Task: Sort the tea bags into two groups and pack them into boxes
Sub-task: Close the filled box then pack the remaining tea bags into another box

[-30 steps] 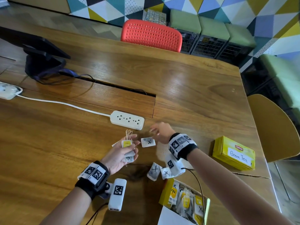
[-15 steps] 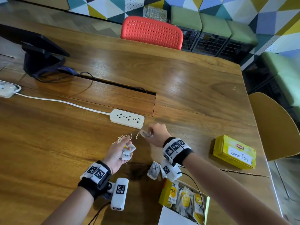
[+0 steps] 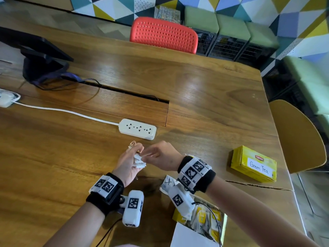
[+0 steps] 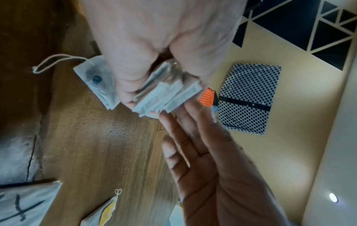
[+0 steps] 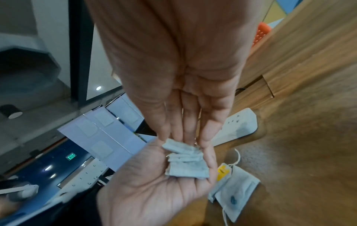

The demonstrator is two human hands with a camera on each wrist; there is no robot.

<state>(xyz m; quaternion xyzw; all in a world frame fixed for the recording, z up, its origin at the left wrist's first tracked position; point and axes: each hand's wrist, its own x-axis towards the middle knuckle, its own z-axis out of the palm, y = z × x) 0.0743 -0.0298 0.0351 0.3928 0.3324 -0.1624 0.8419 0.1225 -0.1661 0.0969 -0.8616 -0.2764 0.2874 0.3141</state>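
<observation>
My left hand [image 3: 129, 163] grips a stack of white tea bags [image 3: 139, 162] just above the table, strings poking out past the fingers. The straight fingers of my right hand [image 3: 153, 154] touch the top of that stack. In the left wrist view the left hand [image 4: 154, 38] curls round the tea bags [image 4: 166, 97] and the right hand [image 4: 203, 145] lies flat against them. Seen from the right wrist, the right hand [image 5: 185, 122] presses fingertips on the tea bags [image 5: 185, 166]. An open yellow box [image 3: 176, 215] holds several yellow-tagged bags. A shut box labelled Green Tea [image 3: 253, 164] lies right.
Loose tea bags marked X [image 3: 168, 183] lie by the open box, partly under my right wrist. A white power strip [image 3: 138, 129] sits just beyond the hands. A monitor stand [image 3: 41, 68] is far left, a red chair [image 3: 163, 34] behind, a yellow chair [image 3: 299, 136] right.
My right hand picked a tea bag marked X off the table and carried it left to the stack in my left hand. Its fingers have straightened against the stack.
</observation>
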